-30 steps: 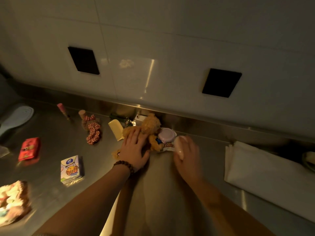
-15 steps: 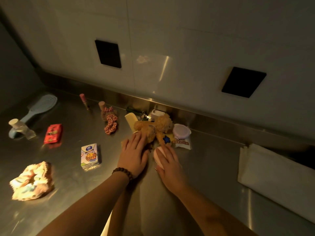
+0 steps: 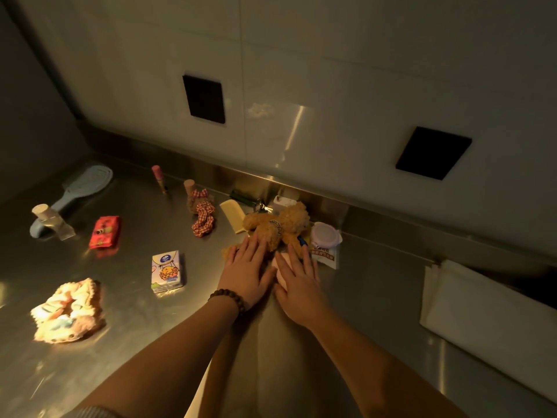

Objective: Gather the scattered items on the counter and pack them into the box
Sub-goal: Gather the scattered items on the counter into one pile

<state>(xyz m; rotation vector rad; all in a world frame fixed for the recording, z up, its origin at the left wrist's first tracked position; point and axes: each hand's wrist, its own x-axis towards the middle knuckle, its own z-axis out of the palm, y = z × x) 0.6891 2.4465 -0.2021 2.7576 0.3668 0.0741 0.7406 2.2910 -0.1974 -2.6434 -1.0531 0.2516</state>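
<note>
Hands rest flat side by side near the counter's (image 3: 376, 297) back edge: our left hand (image 3: 247, 273), fingers spread, lies on one plush bear (image 3: 277, 227), and our right hand (image 3: 298, 282), fingers splayed, presses a pale pink thing half hidden beneath. Neither grips. Just beside them sits one lidded pouch (image 3: 325, 245) (its print is too small to read). Toward the left edge we count one tissue pack (image 3: 167, 271), one red packet (image 3: 105, 232), two scrunchies, gingham (image 3: 203, 220) and pastel (image 3: 67, 310), and one hairbrush (image 3: 81, 188). We cannot tell where the box is.
</note>
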